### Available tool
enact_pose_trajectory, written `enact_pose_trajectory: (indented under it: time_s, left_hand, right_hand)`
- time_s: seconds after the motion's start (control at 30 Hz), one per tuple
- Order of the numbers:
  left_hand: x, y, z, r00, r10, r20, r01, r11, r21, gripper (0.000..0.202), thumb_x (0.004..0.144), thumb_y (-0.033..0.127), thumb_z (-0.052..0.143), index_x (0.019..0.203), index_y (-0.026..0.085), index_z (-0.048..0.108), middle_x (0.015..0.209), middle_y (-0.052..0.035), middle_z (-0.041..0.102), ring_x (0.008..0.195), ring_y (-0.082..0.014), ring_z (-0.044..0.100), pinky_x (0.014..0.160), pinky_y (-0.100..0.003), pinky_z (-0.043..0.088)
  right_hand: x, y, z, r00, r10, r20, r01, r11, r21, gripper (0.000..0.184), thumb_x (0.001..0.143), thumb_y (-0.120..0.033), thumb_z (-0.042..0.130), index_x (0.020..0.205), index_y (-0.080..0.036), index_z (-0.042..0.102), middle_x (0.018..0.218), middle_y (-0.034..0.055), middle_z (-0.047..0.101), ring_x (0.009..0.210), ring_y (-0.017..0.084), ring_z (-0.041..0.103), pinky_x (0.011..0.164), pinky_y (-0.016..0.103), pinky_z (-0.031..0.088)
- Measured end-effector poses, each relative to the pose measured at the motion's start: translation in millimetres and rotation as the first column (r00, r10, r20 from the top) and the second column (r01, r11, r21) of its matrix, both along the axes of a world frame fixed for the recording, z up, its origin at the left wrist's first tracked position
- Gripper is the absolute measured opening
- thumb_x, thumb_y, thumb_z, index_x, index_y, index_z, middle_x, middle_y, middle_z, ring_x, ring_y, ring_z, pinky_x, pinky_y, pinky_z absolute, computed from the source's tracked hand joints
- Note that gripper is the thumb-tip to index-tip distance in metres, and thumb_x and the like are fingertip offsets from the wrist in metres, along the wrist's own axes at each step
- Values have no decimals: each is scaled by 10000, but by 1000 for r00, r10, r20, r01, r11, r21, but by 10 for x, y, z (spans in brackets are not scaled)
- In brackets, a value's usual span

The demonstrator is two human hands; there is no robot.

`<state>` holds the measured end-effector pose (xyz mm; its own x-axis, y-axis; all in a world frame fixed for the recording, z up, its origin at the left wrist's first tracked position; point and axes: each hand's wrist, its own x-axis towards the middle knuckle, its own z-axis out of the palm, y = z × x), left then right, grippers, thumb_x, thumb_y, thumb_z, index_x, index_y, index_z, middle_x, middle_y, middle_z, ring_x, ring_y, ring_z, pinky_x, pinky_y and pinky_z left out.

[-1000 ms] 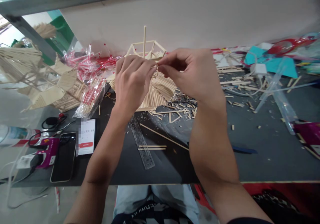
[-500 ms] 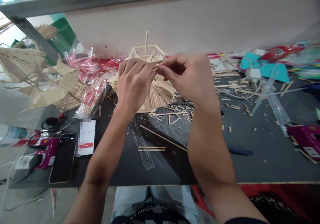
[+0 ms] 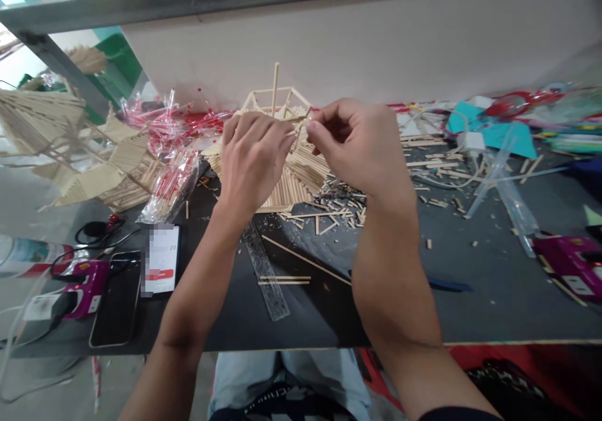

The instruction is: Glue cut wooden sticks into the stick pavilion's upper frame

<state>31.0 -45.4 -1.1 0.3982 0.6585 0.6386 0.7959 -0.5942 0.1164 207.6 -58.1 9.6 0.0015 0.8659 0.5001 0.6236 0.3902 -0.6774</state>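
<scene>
A model built of thin wooden sticks [image 3: 298, 186] stands on the dark table, with an upright stick rising from its railed top. My left hand [image 3: 256, 148] is over the model's left side, fingers curled and closed. A short pale stick end shows at its fingertips; the rest is hidden. My right hand [image 3: 360, 142] is just to the right, thumb and forefinger drawn together by the model's upper edge. Whatever lies between them is too small to make out. A small gap separates the two hands. Below them lie a clear ruler [image 3: 267, 277] and two short sticks [image 3: 285, 280].
Cut stick pieces [image 3: 329, 220] litter the table right of the model. Another stick model [image 3: 108, 170] and bagged red-and-white sticks [image 3: 174, 182] are at left. Two phones [image 3: 115, 298] lie near the front left edge. A purple power strip [image 3: 571, 264] sits at right.
My right hand's fingertips have moved slightly right, away from my left fingertips, which they were meeting before. My left hand has stayed almost still.
</scene>
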Motion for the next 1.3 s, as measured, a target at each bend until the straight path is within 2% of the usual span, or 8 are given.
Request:
enact_pose_trajectory:
  time_s: [0.27, 0.5, 0.77, 0.87, 1.1, 1.2, 1.27, 1.3]
  left_hand:
    - [-133, -54, 108, 998, -45, 44, 41, 997, 69, 157, 996, 355, 592, 1094, 247, 651, 1091, -47, 730, 1144, -257, 617, 1019, -462, 456]
    - [-629, -105, 393, 986, -27, 163, 10, 995, 101, 128, 965, 352, 667, 1024, 247, 709, 1052, -1, 745, 1030, -188, 657, 973, -406, 506]
    - [-790, -77, 380, 982, -17, 186, 22, 999, -25, 122, 975, 357, 619, 977, 281, 714, 1005, -10, 744, 1001, -210, 666, 944, -420, 506]
    - [-769, -90, 359, 985, -42, 166, 52, 997, -59, 122, 968, 338, 619, 966, 271, 721, 992, -13, 749, 969, -202, 677, 917, -393, 519]
    - [-777, -153, 330, 986, -107, 131, 120, 988, -99, 164, 921, 203, 591, 984, 247, 736, 987, -9, 772, 957, -190, 711, 903, -353, 541]
    - [-792, -165, 323, 985, -127, 118, 140, 983, -119, 245, 873, 135, 552, 995, 239, 737, 987, -12, 775, 922, -178, 714, 880, -326, 552]
    - [-794, -164, 320, 987, -124, 105, 138, 982, -131, 259, 861, 138, 538, 995, 238, 736, 991, -13, 777, 923, -180, 713, 893, -328, 555]
    - [-791, -161, 318, 987, -121, 102, 134, 982, -131, 256, 859, 147, 537, 991, 242, 736, 987, -12, 778, 919, -181, 713, 897, -332, 556]
  right_hand:
    - [76, 4, 54, 996, -59, 65, 65, 993, -97, 298, 981, -416, 507, 732, -252, 527, 588, 5, 646, 558, 151, 578, 582, 295, 454]
    - [285, 95, -47, 997, -76, -33, 70, 985, -155, 80, 828, -225, 665, 762, -240, 620, 769, 24, 708, 682, 186, 672, 705, 360, 542]
    - [580, -159, 44, 976, -215, 12, 214, 963, -164, 131, 790, -266, 732, 720, -252, 622, 760, 61, 710, 681, 205, 641, 727, 406, 538]
    - [536, -357, 181, 995, -91, 30, 94, 986, -140, 54, 867, -276, 635, 835, -262, 676, 836, 54, 742, 750, 223, 689, 749, 405, 555]
    - [92, -1006, 576, 899, 334, 282, -300, 941, -157, 295, 876, -309, 588, 1118, -394, 732, 1095, -23, 774, 990, 271, 740, 869, 434, 615]
    - [-158, -1397, 633, 888, 356, 292, -341, 935, -100, 416, 766, -387, 669, 1144, -555, 711, 1105, -84, 773, 901, 314, 758, 660, 433, 641]
    - [-301, -1644, 604, 963, 153, 220, -145, 988, -52, 482, 557, -299, 700, 881, -654, 739, 847, -155, 769, 672, 318, 729, 388, 413, 507]
    - [-355, -1747, 570, 968, 152, 200, -145, 988, -45, 482, 500, -300, 670, 814, -659, 739, 726, -155, 743, 574, 302, 692, 315, 387, 409]
